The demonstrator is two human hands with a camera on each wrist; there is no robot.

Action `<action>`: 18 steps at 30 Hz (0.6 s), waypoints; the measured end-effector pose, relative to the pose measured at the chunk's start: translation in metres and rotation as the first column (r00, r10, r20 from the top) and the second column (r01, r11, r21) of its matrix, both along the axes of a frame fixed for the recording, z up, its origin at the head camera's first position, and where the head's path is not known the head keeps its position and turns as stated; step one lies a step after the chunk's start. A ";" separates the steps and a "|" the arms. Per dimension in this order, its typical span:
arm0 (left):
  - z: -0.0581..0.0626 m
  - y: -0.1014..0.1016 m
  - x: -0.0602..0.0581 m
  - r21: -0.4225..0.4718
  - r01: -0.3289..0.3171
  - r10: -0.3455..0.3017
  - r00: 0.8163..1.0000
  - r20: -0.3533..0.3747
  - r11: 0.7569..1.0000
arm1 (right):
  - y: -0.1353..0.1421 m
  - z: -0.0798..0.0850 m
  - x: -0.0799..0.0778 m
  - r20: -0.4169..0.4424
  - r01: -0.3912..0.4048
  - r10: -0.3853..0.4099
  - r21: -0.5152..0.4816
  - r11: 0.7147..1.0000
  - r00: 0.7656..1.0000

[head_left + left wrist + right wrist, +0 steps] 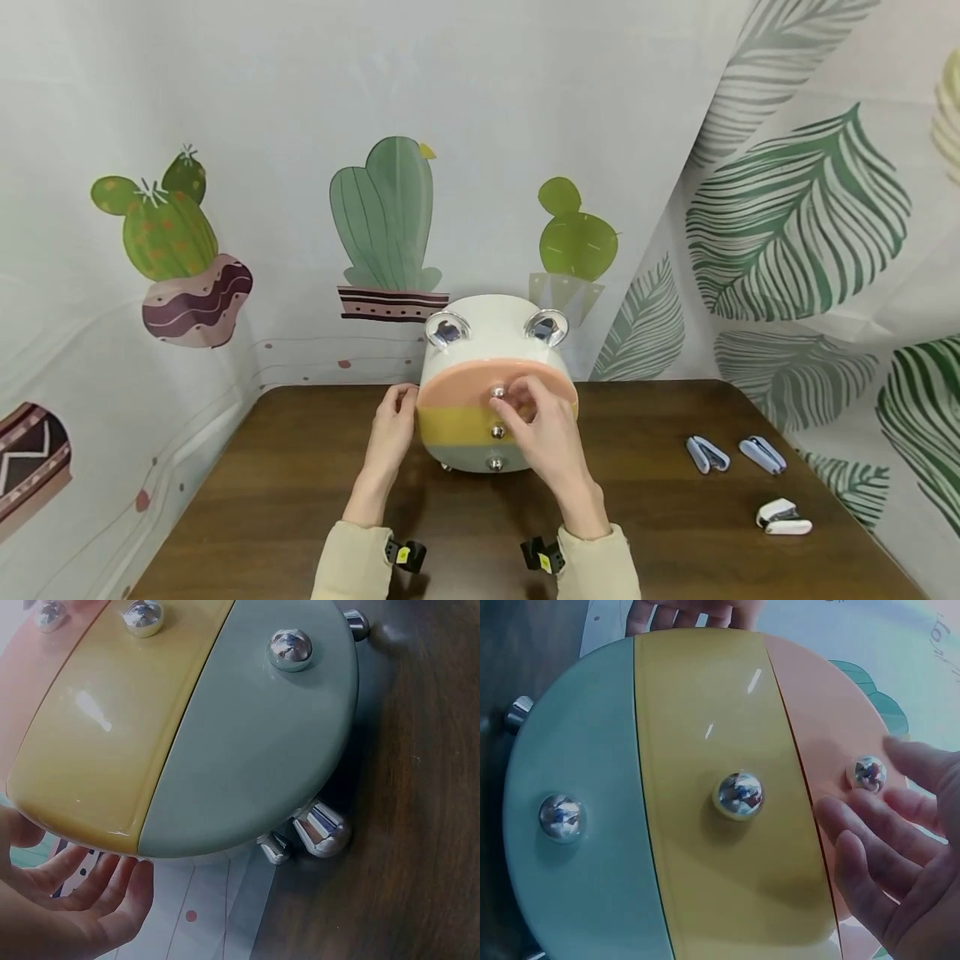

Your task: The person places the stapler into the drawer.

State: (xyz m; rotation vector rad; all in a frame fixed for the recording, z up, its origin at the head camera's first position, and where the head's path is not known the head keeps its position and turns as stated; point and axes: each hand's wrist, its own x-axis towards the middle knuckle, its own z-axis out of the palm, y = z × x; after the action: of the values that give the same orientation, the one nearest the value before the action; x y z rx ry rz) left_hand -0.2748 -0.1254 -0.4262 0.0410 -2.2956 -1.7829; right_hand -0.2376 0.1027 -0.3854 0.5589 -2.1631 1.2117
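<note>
A small rounded drawer cabinet (459, 425) stands on the table, its front split into pink, yellow and grey-green drawers, each with a shiny round knob. Two silver rings like eyes stick up from its white top. My right hand (551, 429) is at the pink drawer's knob (868, 773), thumb on one side and index finger on the other, fingers loosely bent and not closed round it. My left hand (392, 425) rests its fingertips against the cabinet's left side. In the left wrist view, those fingers (112, 889) lie at the yellow drawer's edge.
Two light blue staplers, one (707, 455) beside the other (762, 455), lie on the table's right side. Nearer the front is a white stapler (783, 517). The brown wooden table (292, 500) meets a plant-patterned cloth (480, 108) behind. Silver feet (322, 829) support the cabinet.
</note>
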 end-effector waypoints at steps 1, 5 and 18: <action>-0.001 0.000 0.000 -0.002 0.001 -0.001 1.000 -0.001 1.000 | 0.000 -0.001 0.000 -0.002 0.011 -0.011 0.002 1.000 1.000; -0.002 -0.001 -0.001 0.006 0.005 -0.005 1.000 -0.003 1.000 | 0.002 -0.006 0.000 -0.003 0.057 -0.057 0.045 0.997 0.998; -0.001 -0.001 -0.001 0.014 0.004 -0.004 1.000 0.000 1.000 | 0.004 -0.023 -0.005 0.095 0.102 -0.125 0.217 0.971 0.988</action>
State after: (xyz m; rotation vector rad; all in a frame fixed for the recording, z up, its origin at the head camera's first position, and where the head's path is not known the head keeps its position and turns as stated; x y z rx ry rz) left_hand -0.2757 -0.1262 -0.4272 0.0388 -2.2849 -1.8001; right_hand -0.2428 0.1067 -0.4083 0.4590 -2.3988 0.9770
